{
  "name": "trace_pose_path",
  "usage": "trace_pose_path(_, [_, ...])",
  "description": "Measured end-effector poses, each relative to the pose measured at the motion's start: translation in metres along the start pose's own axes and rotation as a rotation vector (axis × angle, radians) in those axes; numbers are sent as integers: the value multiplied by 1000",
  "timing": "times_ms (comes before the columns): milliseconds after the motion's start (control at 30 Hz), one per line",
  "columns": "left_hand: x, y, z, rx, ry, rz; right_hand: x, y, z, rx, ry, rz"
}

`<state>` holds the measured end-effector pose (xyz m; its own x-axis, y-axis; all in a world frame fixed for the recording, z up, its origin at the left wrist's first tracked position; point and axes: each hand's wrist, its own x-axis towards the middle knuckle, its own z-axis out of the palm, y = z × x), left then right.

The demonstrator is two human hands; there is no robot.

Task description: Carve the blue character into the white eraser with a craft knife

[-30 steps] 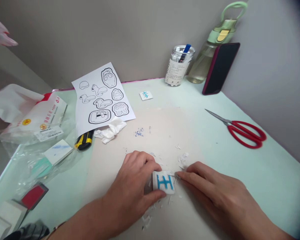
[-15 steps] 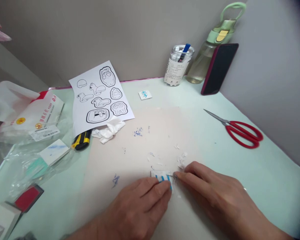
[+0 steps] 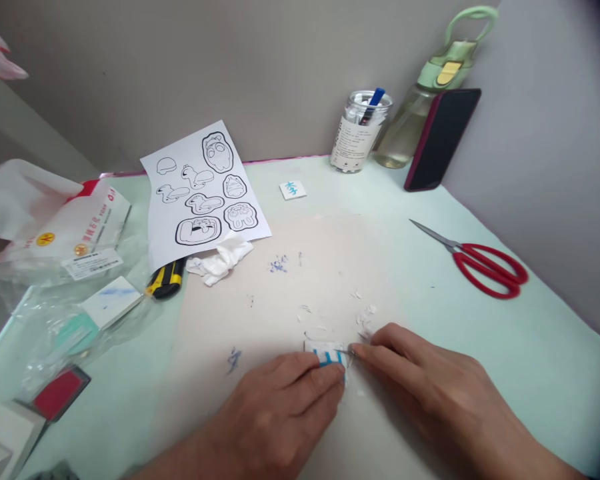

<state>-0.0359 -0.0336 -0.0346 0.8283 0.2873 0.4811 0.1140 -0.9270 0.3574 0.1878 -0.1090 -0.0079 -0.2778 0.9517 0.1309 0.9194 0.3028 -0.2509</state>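
Note:
My left hand [image 3: 285, 407] presses its fingers onto a small white rubber carving block [image 3: 323, 347] with blue lines drawn on it, holding it flat against the mat. Part of the block lies hidden beneath those fingers. Low on the block's right side, my right hand [image 3: 420, 380] pinches a thin metal carving blade [image 3: 347, 351], its tip touching the block's upper face. The blade's handle is covered by my fingers. White shavings [image 3: 365, 319] are scattered just beyond the right hand, on the pale mat [image 3: 215, 313].
Red-handled scissors [image 3: 490, 267] lie at right. A phone [image 3: 443, 140], bottle [image 3: 403, 123] and jar of pens [image 3: 355, 137] stand behind. Farther left are a printed sheet [image 3: 180, 220], crumpled tissue [image 3: 220, 260], yellow-black cutter [image 3: 166, 280], red ink pad [image 3: 63, 393] and marked white square [image 3: 293, 190].
The whole view has shifted very slightly. Both hands keep nearly the same position, with the blade still against the block.

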Motion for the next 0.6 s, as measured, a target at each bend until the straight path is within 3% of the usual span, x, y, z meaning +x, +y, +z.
trace_pose_path(200, [1, 0, -3, -5, -29, -8, -11, 8, 5, -6, -56, 2])
trace_pose_path(600, [3, -3, -4, -40, -53, -1, -17, 9, 20, -43, -15, 41])
